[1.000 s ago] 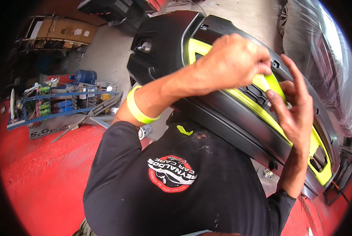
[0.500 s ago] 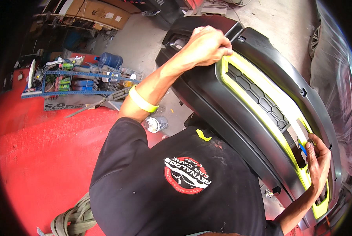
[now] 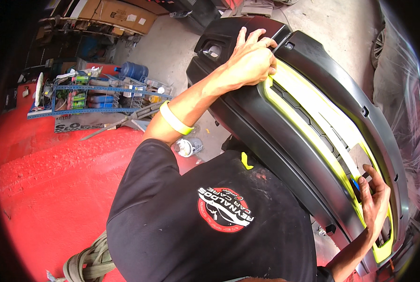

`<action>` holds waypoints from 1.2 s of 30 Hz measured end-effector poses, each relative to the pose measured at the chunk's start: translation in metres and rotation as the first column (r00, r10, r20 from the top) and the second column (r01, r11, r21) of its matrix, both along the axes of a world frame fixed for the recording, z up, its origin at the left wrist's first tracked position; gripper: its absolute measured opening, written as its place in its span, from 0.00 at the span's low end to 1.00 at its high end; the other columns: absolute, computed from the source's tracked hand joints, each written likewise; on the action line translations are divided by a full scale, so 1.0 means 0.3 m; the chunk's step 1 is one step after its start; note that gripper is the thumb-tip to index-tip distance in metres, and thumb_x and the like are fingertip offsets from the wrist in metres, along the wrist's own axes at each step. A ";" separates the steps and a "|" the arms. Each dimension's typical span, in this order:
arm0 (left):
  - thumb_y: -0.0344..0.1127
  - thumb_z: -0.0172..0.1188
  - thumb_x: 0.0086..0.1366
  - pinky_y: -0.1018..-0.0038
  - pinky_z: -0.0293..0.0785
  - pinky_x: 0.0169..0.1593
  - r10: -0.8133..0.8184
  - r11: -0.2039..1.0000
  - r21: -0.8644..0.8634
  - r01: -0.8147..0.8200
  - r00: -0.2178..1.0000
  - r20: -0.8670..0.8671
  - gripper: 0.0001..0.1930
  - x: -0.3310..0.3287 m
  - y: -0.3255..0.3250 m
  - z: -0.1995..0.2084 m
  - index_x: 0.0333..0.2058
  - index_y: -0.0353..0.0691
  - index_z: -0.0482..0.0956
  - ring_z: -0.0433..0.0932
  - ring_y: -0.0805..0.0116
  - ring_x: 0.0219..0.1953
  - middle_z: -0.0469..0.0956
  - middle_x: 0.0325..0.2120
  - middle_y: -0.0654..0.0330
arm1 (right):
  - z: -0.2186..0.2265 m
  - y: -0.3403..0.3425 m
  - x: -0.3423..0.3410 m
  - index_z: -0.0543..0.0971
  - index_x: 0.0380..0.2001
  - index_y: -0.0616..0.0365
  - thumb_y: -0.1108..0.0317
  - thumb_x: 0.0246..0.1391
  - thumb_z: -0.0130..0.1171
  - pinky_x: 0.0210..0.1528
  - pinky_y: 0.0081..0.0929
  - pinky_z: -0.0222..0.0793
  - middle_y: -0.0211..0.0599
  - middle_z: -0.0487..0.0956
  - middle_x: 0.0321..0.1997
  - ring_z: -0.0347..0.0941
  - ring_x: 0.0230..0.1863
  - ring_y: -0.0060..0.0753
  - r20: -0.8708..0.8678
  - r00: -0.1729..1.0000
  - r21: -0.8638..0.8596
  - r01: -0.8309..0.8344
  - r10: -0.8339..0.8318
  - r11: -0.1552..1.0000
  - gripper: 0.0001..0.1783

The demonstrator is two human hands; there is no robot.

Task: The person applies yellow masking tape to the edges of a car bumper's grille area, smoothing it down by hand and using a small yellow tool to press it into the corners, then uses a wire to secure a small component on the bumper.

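A black car bumper cover (image 3: 308, 164) stands slanting in front of me, with a bright yellow border around its honeycomb grille (image 3: 292, 99). My left hand (image 3: 253, 58) rests at the border's upper left corner, fingers spread and thumb low against the yellow edge. My right hand (image 3: 375, 197), near the grille's lower right part, pinches the end of a narrow yellow strip (image 3: 345, 155). That strip runs slantwise over the grille opening, apart from the border along its lower stretch. A small blue piece (image 3: 356, 184) shows by my right fingertips; its kind is unclear.
To the left, a blue metal rack (image 3: 97, 88) holds bottles and cans beside a blue water jug (image 3: 134, 70). A red panel (image 3: 55, 188) fills the lower left. A plastic-draped car (image 3: 400, 117) stands at right. A whitish container (image 3: 187, 146) sits on the floor.
My right hand has shifted slightly left with the strip, which now hangs away from the border's far side. My left hand's fingers have spread and its thumb has slid slightly down.
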State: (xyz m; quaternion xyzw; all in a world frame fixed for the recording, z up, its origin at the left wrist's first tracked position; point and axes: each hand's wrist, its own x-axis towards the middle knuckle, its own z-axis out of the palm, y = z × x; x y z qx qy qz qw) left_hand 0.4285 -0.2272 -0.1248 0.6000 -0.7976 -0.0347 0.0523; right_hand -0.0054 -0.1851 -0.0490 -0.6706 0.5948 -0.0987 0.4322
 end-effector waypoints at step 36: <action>0.41 0.72 0.53 0.47 0.55 0.68 0.137 0.977 -0.191 -0.096 0.968 0.209 0.22 -0.138 0.055 0.067 0.45 0.40 0.81 0.63 0.45 0.65 0.70 0.60 0.47 | -0.135 -0.064 0.038 0.85 0.43 0.61 0.61 0.55 0.60 0.40 0.35 0.75 0.53 0.84 0.31 0.83 0.31 0.42 -0.283 0.959 -0.068 -0.047 0.026 0.997 0.18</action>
